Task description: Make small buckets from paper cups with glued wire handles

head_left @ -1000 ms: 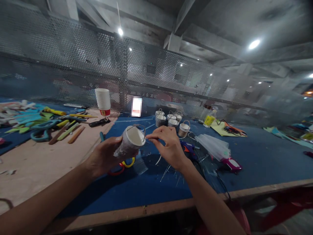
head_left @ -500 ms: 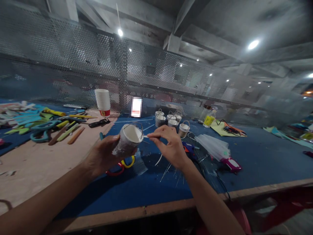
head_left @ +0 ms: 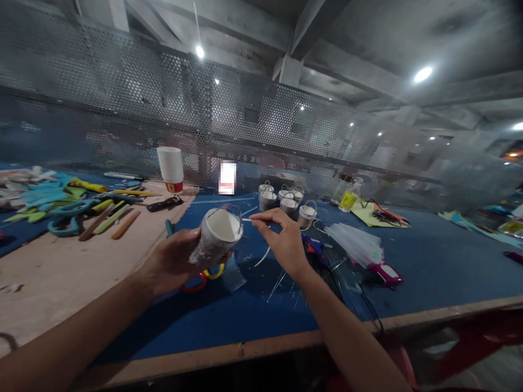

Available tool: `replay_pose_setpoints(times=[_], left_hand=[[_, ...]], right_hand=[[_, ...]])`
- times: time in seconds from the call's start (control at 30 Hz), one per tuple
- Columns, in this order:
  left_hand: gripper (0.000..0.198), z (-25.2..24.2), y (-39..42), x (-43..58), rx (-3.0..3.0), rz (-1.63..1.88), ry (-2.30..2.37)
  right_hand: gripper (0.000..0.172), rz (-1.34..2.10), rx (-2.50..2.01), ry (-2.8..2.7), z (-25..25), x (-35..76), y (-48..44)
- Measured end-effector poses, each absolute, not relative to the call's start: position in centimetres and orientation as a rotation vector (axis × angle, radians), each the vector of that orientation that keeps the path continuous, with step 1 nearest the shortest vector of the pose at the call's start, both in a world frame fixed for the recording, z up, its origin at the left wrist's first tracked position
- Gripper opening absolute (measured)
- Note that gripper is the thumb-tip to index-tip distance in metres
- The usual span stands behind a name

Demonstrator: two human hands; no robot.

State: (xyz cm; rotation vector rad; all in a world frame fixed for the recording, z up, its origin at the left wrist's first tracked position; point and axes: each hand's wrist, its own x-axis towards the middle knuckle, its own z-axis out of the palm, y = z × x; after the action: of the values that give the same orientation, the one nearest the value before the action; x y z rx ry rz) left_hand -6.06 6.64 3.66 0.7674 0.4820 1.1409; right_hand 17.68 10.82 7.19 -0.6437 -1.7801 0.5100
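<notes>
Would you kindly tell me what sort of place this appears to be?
Probably a craft workshop: small cups with arched handles stand grouped on a blue work surface, with blue-handled scissors and a stack of paper cups to their left.

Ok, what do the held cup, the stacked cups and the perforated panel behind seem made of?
Held cup: likely paper, smooth and white inside; its rough grey outer covering is unclear. Stacked cups: probably paper, matte white, with thin nested rims. Perforated panel: likely metal, dull grey, with regular holes.
</notes>
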Motion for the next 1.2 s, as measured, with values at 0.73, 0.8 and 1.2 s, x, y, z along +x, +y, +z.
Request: replay_pose_setpoints(times=[0.73,0.8,1.2], left_hand=[[0.042,4.06,6.39,-5.57,0.765,1.102,0.463],[0.041,4.19,6.3,-5.52,0.755,1.104,0.474],[0.041,4.0,6.41,-5.57,0.763,1.089,0.445]], right_hand=[[0.015,0.555,-0.553,-1.765,6.93,17.37,10.32],[0.015,0.561,-0.552,-1.771,6.97,17.39,10.28],[0.013,0.536,-0.562,-1.775,7.16,17.32,10.08]])
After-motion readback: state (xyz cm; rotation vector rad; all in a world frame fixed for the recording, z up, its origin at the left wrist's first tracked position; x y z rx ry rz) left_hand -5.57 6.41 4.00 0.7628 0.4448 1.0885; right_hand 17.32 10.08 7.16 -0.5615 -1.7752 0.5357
